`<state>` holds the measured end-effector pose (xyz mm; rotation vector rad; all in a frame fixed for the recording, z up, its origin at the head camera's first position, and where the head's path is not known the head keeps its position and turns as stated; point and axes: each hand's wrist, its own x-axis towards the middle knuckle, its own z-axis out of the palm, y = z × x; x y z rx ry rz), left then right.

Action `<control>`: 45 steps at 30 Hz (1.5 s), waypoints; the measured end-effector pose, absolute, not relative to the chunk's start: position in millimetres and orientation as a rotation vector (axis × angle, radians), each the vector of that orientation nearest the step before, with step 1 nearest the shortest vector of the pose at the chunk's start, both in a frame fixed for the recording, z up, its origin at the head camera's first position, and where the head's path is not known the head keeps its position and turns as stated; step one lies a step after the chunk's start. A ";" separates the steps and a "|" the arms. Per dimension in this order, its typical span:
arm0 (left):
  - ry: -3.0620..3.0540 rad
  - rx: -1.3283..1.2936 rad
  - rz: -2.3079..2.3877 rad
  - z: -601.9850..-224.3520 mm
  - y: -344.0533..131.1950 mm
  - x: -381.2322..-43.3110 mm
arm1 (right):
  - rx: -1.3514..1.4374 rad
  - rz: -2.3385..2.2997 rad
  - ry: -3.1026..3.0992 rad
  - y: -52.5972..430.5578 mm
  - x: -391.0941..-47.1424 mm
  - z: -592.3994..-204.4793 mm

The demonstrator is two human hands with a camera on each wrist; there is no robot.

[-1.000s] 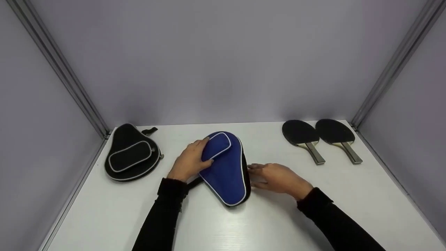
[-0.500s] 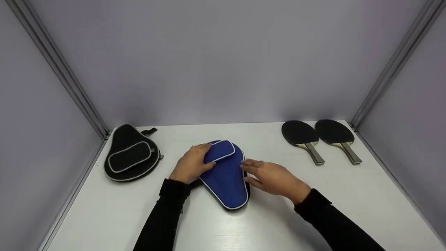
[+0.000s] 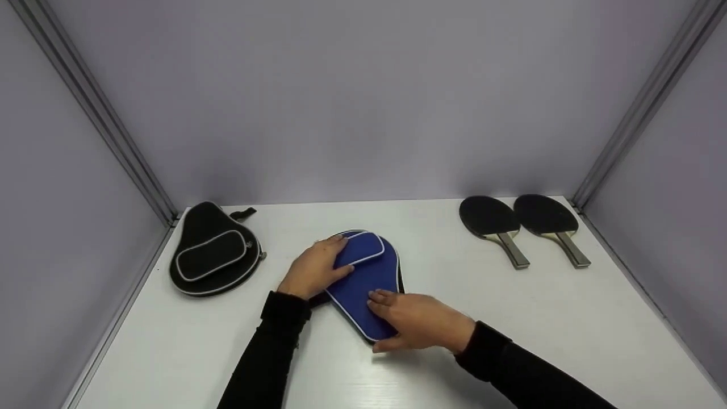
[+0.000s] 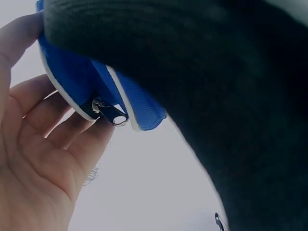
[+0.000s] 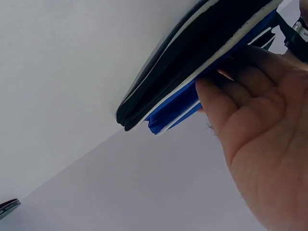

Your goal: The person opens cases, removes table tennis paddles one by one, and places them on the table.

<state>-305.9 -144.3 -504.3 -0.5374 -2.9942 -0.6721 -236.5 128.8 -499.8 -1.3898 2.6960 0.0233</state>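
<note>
A blue table tennis bat case with white piping lies at the middle of the table, pocket end away from me. My left hand rests on its upper left part, thumb over the front and fingers beside the pocket. On the narrow lower end lies my right hand, fingers extended across it. The left wrist view has a zip pull near the left fingertips; a dark sleeve blocks much of that view. From the right wrist, the case's black zipped side shows. The contents are hidden.
A black bat case with white piping and a strap lies at the left back. Two black table tennis bats lie side by side at the right back. Grey panels enclose the white table.
The blue case has shifted slightly toward me and lies flatter. My right hand has moved from its right side onto the lower end. The left hand has stayed on the case.
</note>
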 end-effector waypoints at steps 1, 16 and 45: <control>-2.997 -0.542 -0.672 -504.1 -144.0 -305.6 | -1.372 0.028 2.697 128.0 -236.3 -501.3; -3.014 -0.571 -0.641 -502.8 -142.5 -303.6 | -1.154 -0.023 2.786 135.5 -256.8 -504.2; -3.022 -0.577 -0.640 -496.5 -153.8 -306.1 | -0.855 -0.184 2.891 177.9 -316.2 -508.0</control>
